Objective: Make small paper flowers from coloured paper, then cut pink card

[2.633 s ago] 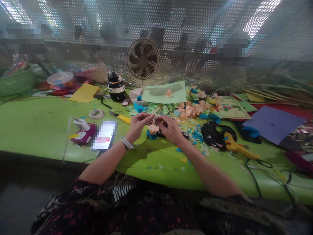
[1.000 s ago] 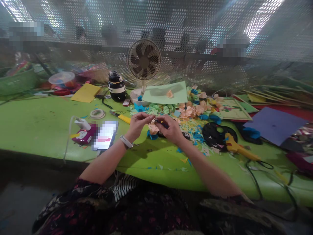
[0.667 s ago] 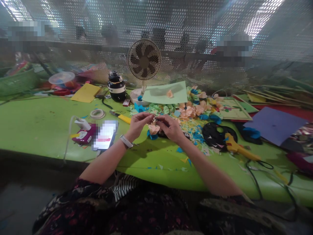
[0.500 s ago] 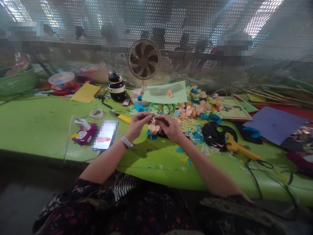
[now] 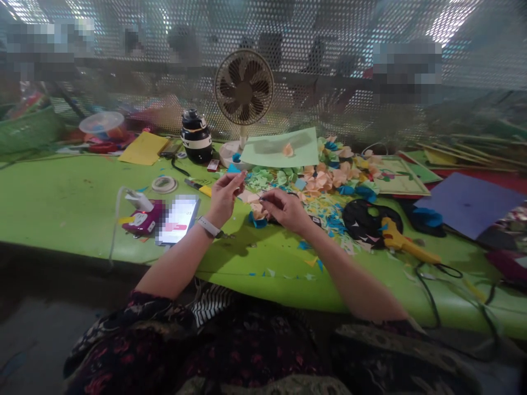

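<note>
My left hand, with a pale watch band on its wrist, is raised over the table with thumb and fingers pinched together. What the pinch holds, if anything, is too small to make out. Lower and to the right, my right hand is also closed in a pinch, with a small dark tip at its fingers that I cannot name. Under and beside these fingertips lie peach paper pieces and a blue paper piece. Part of a dark object is hidden behind my right hand.
A fan stands behind a green paper sheet and heaped paper petals. A phone, tape roll and purple power block are at left. A yellow glue gun with a trailing cord lies right.
My left hand has moved up and left, away from my right hand; before, their fingertips nearly met above the peach paper. My right hand stays in about the same place, still pinched.
</note>
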Tool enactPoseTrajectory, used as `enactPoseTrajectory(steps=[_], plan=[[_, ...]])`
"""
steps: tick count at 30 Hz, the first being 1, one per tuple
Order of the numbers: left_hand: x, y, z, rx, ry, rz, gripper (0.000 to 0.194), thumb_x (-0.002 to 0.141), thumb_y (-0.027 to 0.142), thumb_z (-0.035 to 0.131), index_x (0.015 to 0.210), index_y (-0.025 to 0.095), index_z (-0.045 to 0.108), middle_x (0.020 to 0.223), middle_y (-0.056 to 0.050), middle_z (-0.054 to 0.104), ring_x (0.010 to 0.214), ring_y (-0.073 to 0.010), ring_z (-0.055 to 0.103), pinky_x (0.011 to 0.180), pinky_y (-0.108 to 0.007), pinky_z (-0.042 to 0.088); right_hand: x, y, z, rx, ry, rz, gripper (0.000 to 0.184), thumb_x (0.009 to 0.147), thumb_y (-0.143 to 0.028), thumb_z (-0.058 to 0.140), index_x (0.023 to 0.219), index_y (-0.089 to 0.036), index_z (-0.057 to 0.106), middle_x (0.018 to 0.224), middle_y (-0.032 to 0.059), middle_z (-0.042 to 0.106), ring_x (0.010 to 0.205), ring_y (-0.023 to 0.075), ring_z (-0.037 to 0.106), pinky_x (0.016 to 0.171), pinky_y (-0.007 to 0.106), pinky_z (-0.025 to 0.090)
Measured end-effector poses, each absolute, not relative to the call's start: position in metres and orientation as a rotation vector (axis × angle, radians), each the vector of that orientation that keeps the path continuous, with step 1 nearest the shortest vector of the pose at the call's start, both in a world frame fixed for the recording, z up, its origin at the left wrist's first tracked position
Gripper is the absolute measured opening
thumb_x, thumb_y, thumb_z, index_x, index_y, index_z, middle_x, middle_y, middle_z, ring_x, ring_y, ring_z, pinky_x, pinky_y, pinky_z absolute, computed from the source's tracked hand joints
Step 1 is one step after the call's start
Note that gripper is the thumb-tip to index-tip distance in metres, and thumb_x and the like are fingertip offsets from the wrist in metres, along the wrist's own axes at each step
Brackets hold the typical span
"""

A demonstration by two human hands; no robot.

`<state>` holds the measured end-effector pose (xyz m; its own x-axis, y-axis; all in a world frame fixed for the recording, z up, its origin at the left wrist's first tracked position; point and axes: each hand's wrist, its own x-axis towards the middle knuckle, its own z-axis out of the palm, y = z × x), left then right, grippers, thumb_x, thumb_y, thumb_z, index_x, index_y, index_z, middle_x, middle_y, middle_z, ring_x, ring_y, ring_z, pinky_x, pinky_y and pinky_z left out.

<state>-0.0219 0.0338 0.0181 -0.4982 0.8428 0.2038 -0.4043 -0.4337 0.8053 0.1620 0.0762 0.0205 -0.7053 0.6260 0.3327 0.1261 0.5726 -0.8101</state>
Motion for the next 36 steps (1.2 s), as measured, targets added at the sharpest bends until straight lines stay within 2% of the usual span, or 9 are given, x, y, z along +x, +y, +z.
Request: enactPoseTrajectory(steps=[4, 8, 12, 18, 24, 29, 34, 36], plan=[[-0.030, 0.035, 0.020, 0.757, 0.974, 2.034, 0.021, 0.070, 0.030, 0.087, 0.068, 0.020, 0.069, 0.060, 0.004, 0.060, 0.054, -0.0047, 0.049, 0.052, -0.019, 0.038, 0.163, 0.066, 0.027, -0.540, -2.582, 0.937, 0.013, 0.090, -0.030, 0.059, 0.094, -0.018, 0.064, 0.076, 0.0018, 0.066, 0.065, 0.0131, 0.056, 0.064, 0.027, 0.042], [-0.031, 0.035, 0.017, 0.867, 0.986, 1.831, 0.028, 0.062, 0.035, 0.091, 0.068, 0.018, 0.070, 0.061, 0.003, 0.062, 0.055, -0.0048, 0.052, 0.053, -0.018, 0.039, 0.163, 0.060, 0.030, -0.460, -2.917, 0.705, 0.010, 0.087, -0.026, 0.062, 0.085, -0.017, 0.066, 0.080, 0.0035, 0.069, 0.069, 0.0139, 0.056, 0.065, 0.026, 0.037], [-0.026, 0.031, 0.016, 1.011, 1.006, 1.638, 0.035, 0.057, 0.041, 0.093, 0.070, 0.016, 0.073, 0.063, 0.001, 0.067, 0.056, -0.0062, 0.056, 0.057, -0.020, 0.045, 0.168, 0.064, 0.035, -0.622, -2.731, 0.568, 0.015, 0.088, -0.030, 0.060, 0.082, -0.018, 0.067, 0.074, 0.0025, 0.068, 0.064, 0.0132, 0.054, 0.061, 0.026, 0.034], [-0.020, 0.026, 0.016, 1.214, 1.060, 1.567, 0.041, 0.059, 0.051, 0.091, 0.077, 0.016, 0.077, 0.068, -0.002, 0.073, 0.061, -0.0106, 0.063, 0.063, -0.024, 0.053, 0.174, 0.076, 0.040, -0.715, -2.236, 0.488, 0.020, 0.090, -0.035, 0.057, 0.094, -0.018, 0.069, 0.080, 0.0046, 0.071, 0.062, 0.0143, 0.059, 0.062, 0.026, 0.045], [-0.018, 0.028, 0.007, 1.468, 1.118, 1.572, 0.039, 0.070, 0.052, 0.085, 0.086, 0.017, 0.080, 0.085, -0.007, 0.078, 0.075, -0.0160, 0.070, 0.071, -0.029, 0.058, 0.173, 0.078, 0.033, -0.737, -2.326, 0.257, 0.029, 0.091, -0.030, 0.056, 0.112, -0.015, 0.070, 0.098, 0.0102, 0.076, 0.070, 0.0178, 0.067, 0.069, 0.030, 0.050], [-0.020, 0.031, 0.001, 1.684, 1.134, 1.560, 0.032, 0.079, 0.048, 0.078, 0.091, 0.019, 0.080, 0.090, -0.009, 0.078, 0.079, -0.0167, 0.072, 0.069, -0.029, 0.060, 0.174, 0.080, 0.027, -0.716, -2.407, 0.073, 0.030, 0.097, -0.029, 0.051, 0.114, -0.017, 0.073, 0.104, 0.0111, 0.077, 0.089, 0.0215, 0.071, 0.072, 0.030, 0.050], [-0.022, 0.031, 0.000, 1.632, 1.148, 1.507, 0.032, 0.078, 0.046, 0.080, 0.088, 0.016, 0.076, 0.087, -0.009, 0.078, 0.075, -0.0159, 0.072, 0.068, -0.028, 0.060, 0.174, 0.083, 0.023, -0.705, -2.418, -0.047, 0.030, 0.101, -0.029, 0.048, 0.112, -0.019, 0.074, 0.099, 0.0102, 0.078, 0.087, 0.0209, 0.071, 0.069, 0.030, 0.049], [-0.022, 0.030, 0.002, 1.575, 1.176, 1.512, 0.037, 0.074, 0.044, 0.084, 0.094, 0.015, 0.073, 0.084, -0.008, 0.077, 0.075, -0.0155, 0.072, 0.067, -0.026, 0.060, 0.175, 0.084, 0.023, -0.698, -2.415, -0.020, 0.030, 0.101, -0.029, 0.047, 0.110, -0.019, 0.074, 0.099, 0.0105, 0.078, 0.087, 0.0205, 0.071, 0.070, 0.029, 0.049]])
